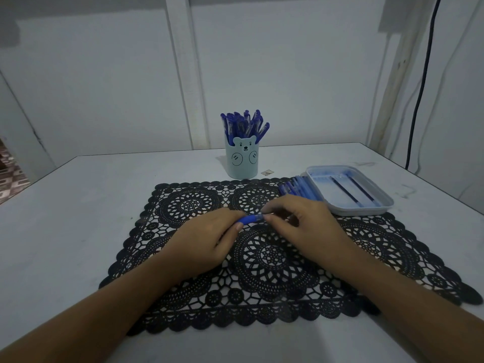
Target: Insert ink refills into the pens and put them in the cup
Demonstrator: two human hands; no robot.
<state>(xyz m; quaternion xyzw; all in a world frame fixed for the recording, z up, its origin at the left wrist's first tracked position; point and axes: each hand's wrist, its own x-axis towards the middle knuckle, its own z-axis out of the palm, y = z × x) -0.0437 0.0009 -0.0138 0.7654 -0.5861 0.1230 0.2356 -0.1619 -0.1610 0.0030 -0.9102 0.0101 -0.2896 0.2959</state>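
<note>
Here both hands' grips, left hand point(207, 238) and right hand point(301, 226), pinch one short blue pen point(250, 219).

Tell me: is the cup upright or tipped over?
Upright. The cup stands on its base on the table, and the pens point up out of its top.

Dim, bluish light falls across the white counter point(78, 205) in front of me, backed by a pale wall point(91, 87) with a white vertical strip point(187, 74). A black cable point(421, 87) runs down the wall at right; patterned floor tiles point(10, 176) show at far left.
</note>
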